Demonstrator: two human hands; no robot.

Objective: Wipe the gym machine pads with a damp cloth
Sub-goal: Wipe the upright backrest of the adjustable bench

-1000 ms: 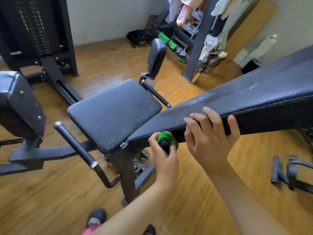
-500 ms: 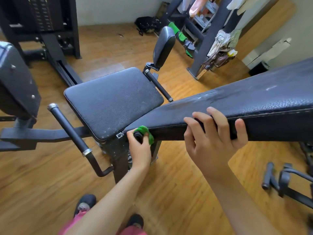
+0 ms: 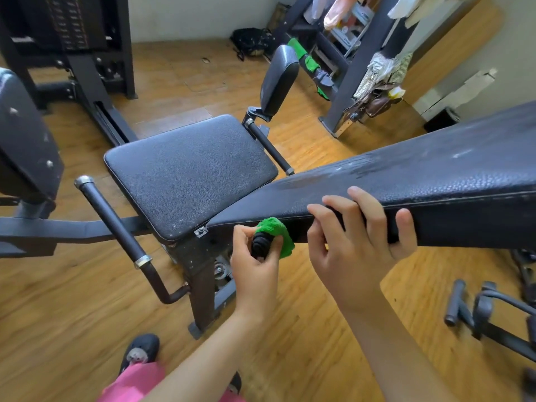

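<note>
A long black back pad (image 3: pixel 420 181) slopes up to the right, dusty and scuffed along its top. My right hand (image 3: pixel 359 245) grips its near edge, fingers curled over the top. My left hand (image 3: pixel 255 262) holds a green cloth (image 3: pixel 275 233) together with a small black ribbed object, pressed against the pad's side edge near its lower end. The square black seat pad (image 3: pixel 188 172) lies flat to the left, speckled with dust.
A padded handle bar (image 3: pixel 116 224) juts out at the seat's left, another bar (image 3: pixel 268 146) and a small upright pad (image 3: pixel 278 79) at its far side. A weight stack machine (image 3: pixel 66 30) stands at back left. A cluttered rack (image 3: pixel 356 53) is at back right. Loose handles (image 3: pixel 475 309) lie on the wooden floor.
My left hand with the green cloth has slid left along the back pad's side edge to near its lower end. My right hand has kept its grip on the pad.
</note>
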